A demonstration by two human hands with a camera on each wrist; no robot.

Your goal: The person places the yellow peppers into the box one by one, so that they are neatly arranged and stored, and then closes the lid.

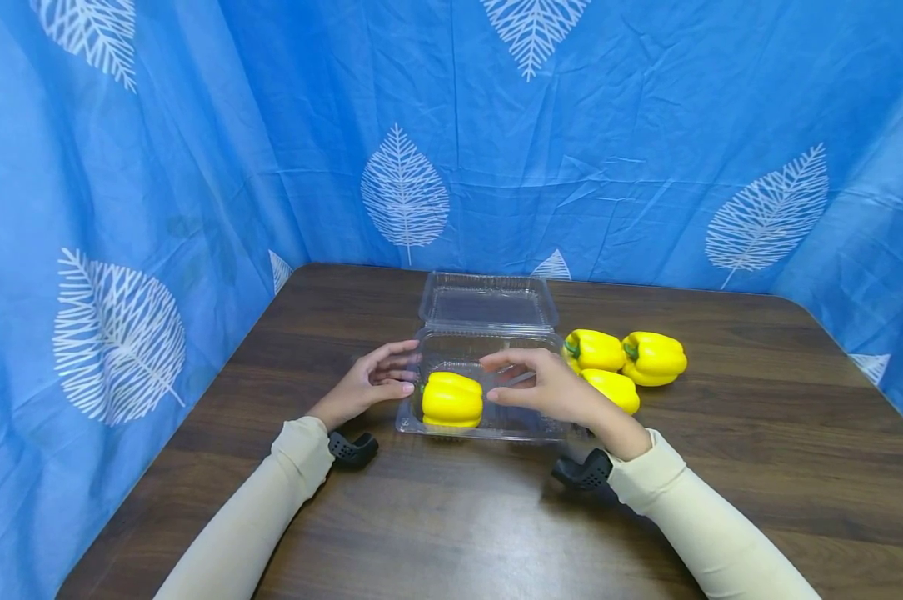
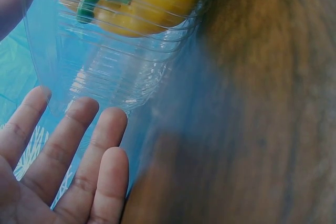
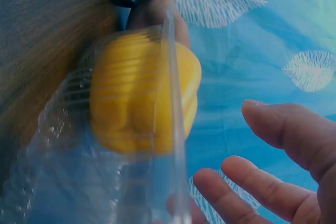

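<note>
A clear plastic clamshell container [image 1: 522,432] lies on the table with its lid [image 1: 489,302] folded back. Inside its left half sits one yellow bell pepper [image 1: 452,399], its green stem toward the left. My left hand [image 1: 369,382] is at the container's left side, fingers extended, fingertips right at the wall in the left wrist view. Over the container's right half hovers my right hand [image 1: 537,383], thumb and fingers spread apart with nothing between them. In the right wrist view the pepper [image 3: 126,98] shows through the ribbed clear wall.
Several more yellow peppers lie right of the container: one at the back [image 1: 596,350], another at the far right [image 1: 656,358], and a third [image 1: 615,390] partly behind my right hand. A blue curtain [image 1: 496,192] with white leaf prints hangs behind the brown wooden table [image 1: 436,517].
</note>
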